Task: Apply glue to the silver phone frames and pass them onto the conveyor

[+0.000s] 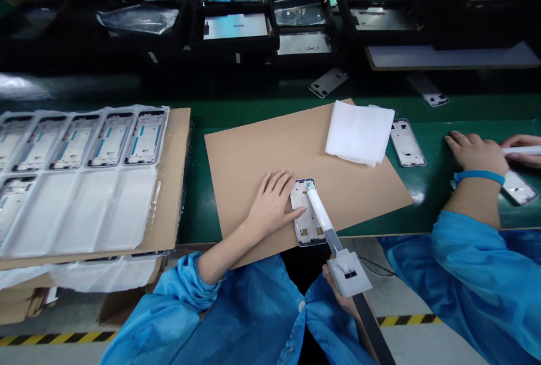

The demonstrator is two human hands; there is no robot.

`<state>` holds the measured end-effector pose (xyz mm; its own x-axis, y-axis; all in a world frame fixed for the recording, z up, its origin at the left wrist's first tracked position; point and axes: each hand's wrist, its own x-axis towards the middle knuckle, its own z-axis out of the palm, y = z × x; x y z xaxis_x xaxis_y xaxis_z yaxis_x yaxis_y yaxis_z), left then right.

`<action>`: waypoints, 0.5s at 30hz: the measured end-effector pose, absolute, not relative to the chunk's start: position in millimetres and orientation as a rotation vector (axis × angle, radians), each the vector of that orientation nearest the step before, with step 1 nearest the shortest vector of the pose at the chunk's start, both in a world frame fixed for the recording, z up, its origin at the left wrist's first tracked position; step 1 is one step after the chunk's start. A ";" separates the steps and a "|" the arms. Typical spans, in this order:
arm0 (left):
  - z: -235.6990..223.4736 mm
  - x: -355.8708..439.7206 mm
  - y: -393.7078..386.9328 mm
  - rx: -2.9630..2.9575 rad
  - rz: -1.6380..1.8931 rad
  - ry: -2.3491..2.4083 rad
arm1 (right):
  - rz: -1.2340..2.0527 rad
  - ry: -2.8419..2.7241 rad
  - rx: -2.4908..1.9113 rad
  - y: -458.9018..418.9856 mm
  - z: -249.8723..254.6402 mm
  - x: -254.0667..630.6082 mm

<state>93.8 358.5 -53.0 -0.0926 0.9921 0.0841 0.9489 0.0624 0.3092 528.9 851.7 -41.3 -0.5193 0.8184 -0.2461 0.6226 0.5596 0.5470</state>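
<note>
The left hand (273, 203) lies flat, fingers spread, pressing the frame (307, 213) onto the cardboard (253, 151); the frame sits just right of its fingertips. The right hand (338, 289) grips the syringe (325, 224), whose tip touches the frame's top. A white cloth (359, 131) lies beyond the fingers, well apart. Left of them stands a tray (80, 185) of frames. A co-worker's hand (475, 151) rests far right beside another frame (406, 142).

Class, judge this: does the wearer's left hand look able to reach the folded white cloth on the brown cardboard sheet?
Probably yes: the left hand rests on the brown cardboard sheet, and only bare cardboard lies between it and the folded white cloth.
</note>
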 end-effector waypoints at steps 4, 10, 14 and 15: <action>-54.3 94.7 358.3 2.005 0.436 2.185 | 0.568 2.300 1.195 846.6 -39.9 525.7; -55.0 93.4 358.5 2.006 0.448 2.188 | 0.560 2.325 1.213 843.2 -37.2 523.0; -54.8 93.0 358.9 1.998 0.446 2.181 | 0.574 2.321 1.219 839.9 -34.9 520.2; -54.7 93.1 359.0 1.994 0.446 2.178 | 0.578 2.315 1.219 839.3 -34.5 519.7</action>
<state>93.1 359.0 -54.7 -0.1019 0.9911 0.0854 0.9448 0.0695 0.3201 519.7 839.3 -34.5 -0.5026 0.8413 -0.1991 0.6490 0.5193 0.5560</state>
